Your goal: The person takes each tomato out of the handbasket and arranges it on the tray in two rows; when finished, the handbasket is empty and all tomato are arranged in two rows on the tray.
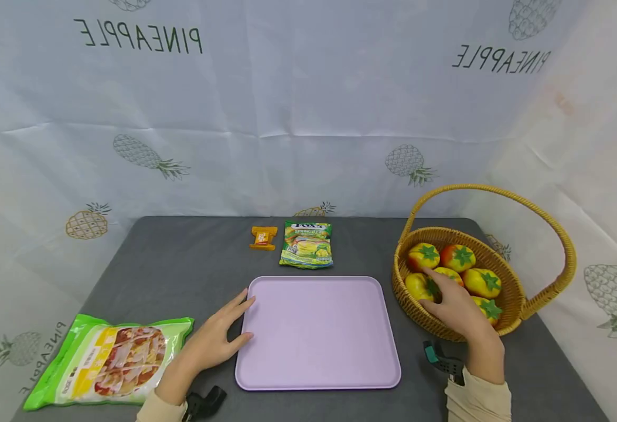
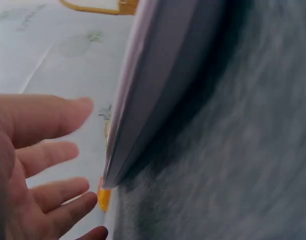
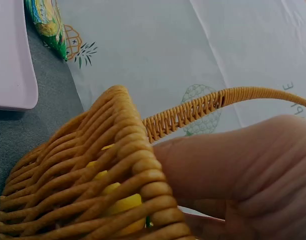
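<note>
A wicker basket (image 1: 405, 308) with a tall arched handle stands at the right and holds several yellow and red toy persimmons with green leafy tops. My right hand (image 1: 458, 308) reaches over its near rim, thumb and fingers around a yellow persimmon (image 1: 416, 286) at the left side. The right wrist view shows the right thumb (image 3: 213, 160) just inside the woven rim, its fingertips hidden. My left hand (image 1: 215, 334) is at the left edge of a lilac tray (image 1: 319, 334), fingers spread and holding nothing. In the left wrist view, the left fingers (image 2: 53, 155) point toward the tray's raised side.
Left of the tray lies a large green and white food bag (image 1: 123, 360). Behind the tray are a small orange wrapped snack (image 1: 263, 238) and a green and yellow candy bag (image 1: 306, 245). A pineapple-print cloth (image 1: 287, 105) hangs behind the dark grey table (image 1: 197, 264).
</note>
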`<state>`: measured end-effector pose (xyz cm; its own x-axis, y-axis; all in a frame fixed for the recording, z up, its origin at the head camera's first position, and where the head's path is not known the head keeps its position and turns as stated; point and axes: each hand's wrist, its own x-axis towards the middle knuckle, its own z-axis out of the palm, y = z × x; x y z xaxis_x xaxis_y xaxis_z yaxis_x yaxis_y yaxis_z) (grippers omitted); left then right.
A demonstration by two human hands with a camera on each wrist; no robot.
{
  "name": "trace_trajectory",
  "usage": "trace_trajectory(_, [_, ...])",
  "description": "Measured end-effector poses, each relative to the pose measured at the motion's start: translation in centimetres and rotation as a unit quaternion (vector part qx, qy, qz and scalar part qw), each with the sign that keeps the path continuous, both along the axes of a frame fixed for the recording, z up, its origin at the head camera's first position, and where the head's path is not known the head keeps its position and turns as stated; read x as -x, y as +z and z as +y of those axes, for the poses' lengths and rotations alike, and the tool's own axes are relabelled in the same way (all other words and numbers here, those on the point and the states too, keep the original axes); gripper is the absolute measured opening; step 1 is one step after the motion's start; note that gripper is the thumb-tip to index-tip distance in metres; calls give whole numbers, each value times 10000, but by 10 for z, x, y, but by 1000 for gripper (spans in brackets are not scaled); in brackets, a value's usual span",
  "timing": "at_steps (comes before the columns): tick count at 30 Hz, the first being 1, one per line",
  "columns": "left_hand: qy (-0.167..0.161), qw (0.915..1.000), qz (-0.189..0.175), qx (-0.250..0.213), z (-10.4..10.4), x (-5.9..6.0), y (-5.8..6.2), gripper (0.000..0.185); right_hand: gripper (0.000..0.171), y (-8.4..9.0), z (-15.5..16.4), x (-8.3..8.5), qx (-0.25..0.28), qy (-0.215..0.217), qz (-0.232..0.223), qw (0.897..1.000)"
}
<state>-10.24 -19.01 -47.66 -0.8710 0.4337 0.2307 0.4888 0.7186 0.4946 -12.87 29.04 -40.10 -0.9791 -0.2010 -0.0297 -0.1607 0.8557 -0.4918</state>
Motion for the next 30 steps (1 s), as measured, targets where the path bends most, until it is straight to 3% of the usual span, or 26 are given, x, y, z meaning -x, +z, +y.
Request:
trace_trajectory(7, [-103,9985,396,-360,-2,0,-18,62,70,-3,0,4,76,85,55,9999])
trace_trajectory(13, [-175,9965,592,-557,-4,0,-23,61,70,-7,0,3,25,29,-23,10000])
trace_trajectory(30, [-301,9968,285,-677,-7,2,-23,57,69,-11,2,5,-28,-160,-96,9998])
